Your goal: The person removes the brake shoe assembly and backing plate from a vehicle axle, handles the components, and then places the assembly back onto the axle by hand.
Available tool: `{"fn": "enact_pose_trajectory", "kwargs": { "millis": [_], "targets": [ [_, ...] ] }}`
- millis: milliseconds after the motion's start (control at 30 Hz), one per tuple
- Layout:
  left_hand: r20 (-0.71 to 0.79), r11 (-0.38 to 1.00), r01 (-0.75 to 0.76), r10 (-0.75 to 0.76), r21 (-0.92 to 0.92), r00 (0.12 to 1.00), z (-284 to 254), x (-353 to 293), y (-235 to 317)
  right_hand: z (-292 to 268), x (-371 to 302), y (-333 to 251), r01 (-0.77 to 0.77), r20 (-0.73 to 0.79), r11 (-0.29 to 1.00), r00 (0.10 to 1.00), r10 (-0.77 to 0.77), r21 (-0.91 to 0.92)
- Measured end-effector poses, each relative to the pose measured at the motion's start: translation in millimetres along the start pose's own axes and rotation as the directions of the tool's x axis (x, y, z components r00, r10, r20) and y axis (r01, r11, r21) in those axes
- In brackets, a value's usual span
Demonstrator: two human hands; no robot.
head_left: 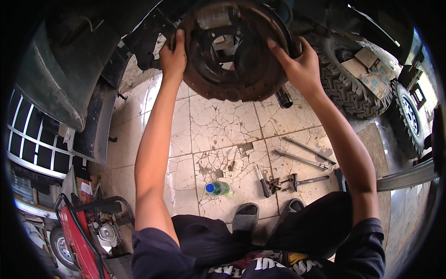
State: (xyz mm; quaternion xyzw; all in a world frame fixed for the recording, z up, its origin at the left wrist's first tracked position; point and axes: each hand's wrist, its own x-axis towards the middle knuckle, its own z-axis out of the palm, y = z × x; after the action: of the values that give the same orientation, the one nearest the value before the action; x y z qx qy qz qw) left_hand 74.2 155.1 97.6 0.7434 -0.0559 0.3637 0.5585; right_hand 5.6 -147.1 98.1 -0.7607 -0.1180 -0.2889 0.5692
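Observation:
A rusty brake backing plate [200,80], round and with a large central hole, is held up at the top of the view. My left hand [173,58] is closed on its left edge, the thumb pointing up along the rim. On the opposite side my right hand [299,66] grips the rim, its thumb lying over the near face. The fingers of both hands are partly hidden behind the plate. A metal tube end [284,99] shows below the plate at its lower right.
On the cracked tiles lie a green bottle with a blue cap [217,188], a screwdriver [263,182], a hammer [306,181], several bolts [275,186] and two long bars [304,159]. A large tyre [346,86] bearing cardboard [371,69] stands right; a red-framed machine [79,232] sits left.

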Motion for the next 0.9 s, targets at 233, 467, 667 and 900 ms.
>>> {"fn": "enact_pose_trajectory", "kwargs": {
  "millis": [233, 467, 667, 900],
  "targets": [
    [0.105, 0.967, 0.254, -0.255, 0.029, 0.961, -15, -56, 21, -11, -26, 26, -0.128, 0.170, 0.988, 0.979, 0.112, 0.088],
    [0.211, 0.922, 0.347, -0.378, 0.170, 0.901, -29, -111, 26, -27, -56, 22, -0.263, 0.326, 0.965, 0.913, 0.243, 0.017],
    [0.208, 0.959, 0.216, -0.253, 0.182, 0.945, -13, -130, 20, -56, -62, 41, -0.226, 0.322, 0.974, 0.920, 0.224, -0.030],
    [0.302, 0.959, 0.270, -0.282, 0.080, 0.911, 30, -154, 34, -98, -51, 64, -0.199, 0.323, 0.980, 0.929, 0.179, 0.030]
  ]
}}
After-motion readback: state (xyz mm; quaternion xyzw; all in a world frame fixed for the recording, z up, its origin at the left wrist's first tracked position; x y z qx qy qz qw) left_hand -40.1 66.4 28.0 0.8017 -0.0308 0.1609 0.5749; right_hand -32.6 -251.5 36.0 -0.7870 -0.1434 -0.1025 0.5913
